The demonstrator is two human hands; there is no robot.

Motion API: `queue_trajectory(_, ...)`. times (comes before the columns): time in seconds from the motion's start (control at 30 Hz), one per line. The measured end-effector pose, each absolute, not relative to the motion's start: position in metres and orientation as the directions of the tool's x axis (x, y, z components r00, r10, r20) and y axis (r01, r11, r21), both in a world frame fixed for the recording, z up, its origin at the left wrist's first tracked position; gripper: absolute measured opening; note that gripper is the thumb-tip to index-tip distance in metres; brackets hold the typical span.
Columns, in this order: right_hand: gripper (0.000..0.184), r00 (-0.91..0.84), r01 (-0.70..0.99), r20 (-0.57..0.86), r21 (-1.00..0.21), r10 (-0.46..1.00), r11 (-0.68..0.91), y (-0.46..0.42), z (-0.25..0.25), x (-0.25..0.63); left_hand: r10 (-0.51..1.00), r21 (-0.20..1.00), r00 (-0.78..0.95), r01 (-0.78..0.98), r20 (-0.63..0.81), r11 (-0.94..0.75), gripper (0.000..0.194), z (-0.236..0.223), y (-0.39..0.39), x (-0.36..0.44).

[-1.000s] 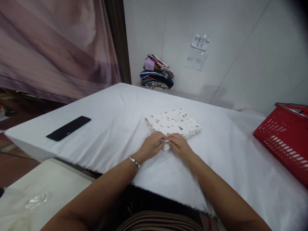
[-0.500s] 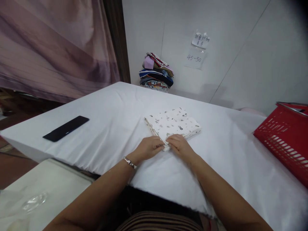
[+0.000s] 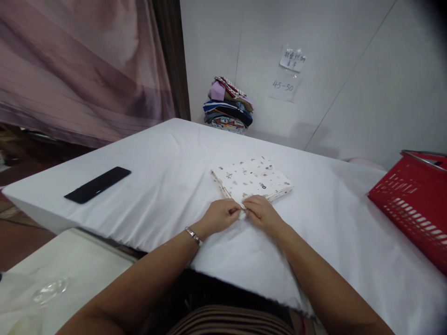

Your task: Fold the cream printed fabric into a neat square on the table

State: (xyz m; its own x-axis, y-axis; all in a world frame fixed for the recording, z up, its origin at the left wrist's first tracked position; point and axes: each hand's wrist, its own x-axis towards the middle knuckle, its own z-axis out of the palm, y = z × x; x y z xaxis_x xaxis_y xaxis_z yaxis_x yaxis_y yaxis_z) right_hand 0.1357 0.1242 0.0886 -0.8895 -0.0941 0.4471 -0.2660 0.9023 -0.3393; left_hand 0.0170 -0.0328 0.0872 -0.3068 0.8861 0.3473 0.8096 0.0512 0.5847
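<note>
A folded white cloth (image 3: 249, 178) with small dark and tan prints lies flat on the white-covered table (image 3: 167, 177). Its near corner is pinched between my two hands. My left hand (image 3: 223, 215), with a metal bracelet at the wrist, is closed on the corner from the left, thumb and fingers together. From the right, my right hand (image 3: 261, 211) has its fingers closed on the same corner, close against the left. The fingers cover most of that corner, so its layers there are hard to make out.
A black flat slab (image 3: 98, 185) lies on the table's left. A red plastic basket (image 3: 414, 195) stands at the right edge. Behind the table is a stack of folded clothes (image 3: 228, 107) by the wall. A white surface (image 3: 77, 265) with clear plastic is at lower left.
My left hand has shifted slightly right and curled tighter at the corner. My right hand and the folded cloth stay nearly in place; the view has moved a little.
</note>
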Motion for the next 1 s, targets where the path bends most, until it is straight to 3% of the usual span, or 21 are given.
queue_trajectory(0.13,0.022,-0.891,-0.258,0.446,-0.34,-0.087,0.904,0.1234,0.0892,0.1371,0.876,0.635,-0.332,0.771,0.35,0.039,0.015,0.0859,-0.0314,0.0175)
queue_trajectory(0.3,0.024,-0.891,-0.259,0.447,-0.349,-0.083,0.901,0.1244,0.0876,0.1369,0.881,0.609,-0.306,0.793,0.36,0.026,0.012,0.0873,-0.0348,0.0128)
queue_trajectory(0.67,0.028,-0.885,-0.279,0.452,-0.328,-0.109,0.903,0.1273,0.0843,0.1354,0.908,0.383,-0.186,0.923,0.374,0.031,0.016,0.0854,-0.0355,0.0095)
queue_trajectory(1.0,0.021,-0.891,-0.237,0.446,-0.289,-0.089,0.928,0.1222,0.0841,0.1341,0.895,0.46,-0.245,0.887,0.372,0.051,0.012,0.0858,-0.0331,0.0138)
